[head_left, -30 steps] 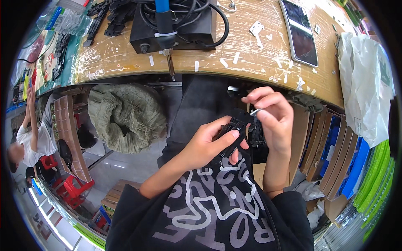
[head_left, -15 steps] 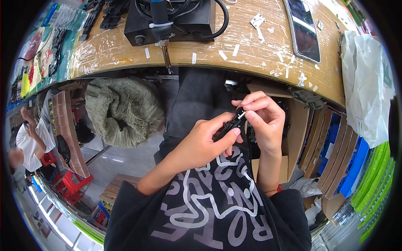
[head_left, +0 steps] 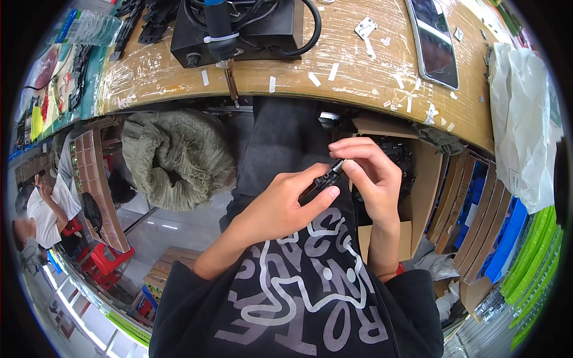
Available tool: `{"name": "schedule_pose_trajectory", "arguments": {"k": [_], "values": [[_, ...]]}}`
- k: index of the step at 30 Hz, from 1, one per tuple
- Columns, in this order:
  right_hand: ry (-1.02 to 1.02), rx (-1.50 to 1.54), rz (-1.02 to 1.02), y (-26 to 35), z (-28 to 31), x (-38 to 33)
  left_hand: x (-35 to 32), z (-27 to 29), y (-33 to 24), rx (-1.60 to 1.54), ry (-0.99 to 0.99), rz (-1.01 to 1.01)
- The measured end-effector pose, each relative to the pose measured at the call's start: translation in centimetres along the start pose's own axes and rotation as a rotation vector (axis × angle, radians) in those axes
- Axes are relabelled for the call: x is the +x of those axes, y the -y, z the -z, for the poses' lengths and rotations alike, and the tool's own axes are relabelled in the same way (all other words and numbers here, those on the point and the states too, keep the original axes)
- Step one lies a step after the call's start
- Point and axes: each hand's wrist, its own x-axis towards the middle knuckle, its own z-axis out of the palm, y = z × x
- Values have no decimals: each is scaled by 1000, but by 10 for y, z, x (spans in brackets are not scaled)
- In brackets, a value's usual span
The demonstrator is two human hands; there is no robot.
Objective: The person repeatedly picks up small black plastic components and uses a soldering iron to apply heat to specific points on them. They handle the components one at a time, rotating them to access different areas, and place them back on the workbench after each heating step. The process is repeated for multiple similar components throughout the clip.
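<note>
Evidently the left hand clasps a black part (probably light, stiff, best held by its sides); the right hand half-curls at its far tip, hold unclear.

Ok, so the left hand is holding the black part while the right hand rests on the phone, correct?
Not quite: the right hand isn't on the phone. The head view shows it at the end of the black part, with the phone lying apart on the table. The left hand is indeed holding the black part.
</note>
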Motion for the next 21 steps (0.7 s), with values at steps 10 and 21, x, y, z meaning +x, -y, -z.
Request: {"name": "schedule_pose_trajectory", "arguments": {"k": [10,21], "values": [[206,227,110,-25,13,6,12,5,13,-911,201,375],[139,298,-72,-34,-24,24,0,16,54,-1340,115,-2]]}}
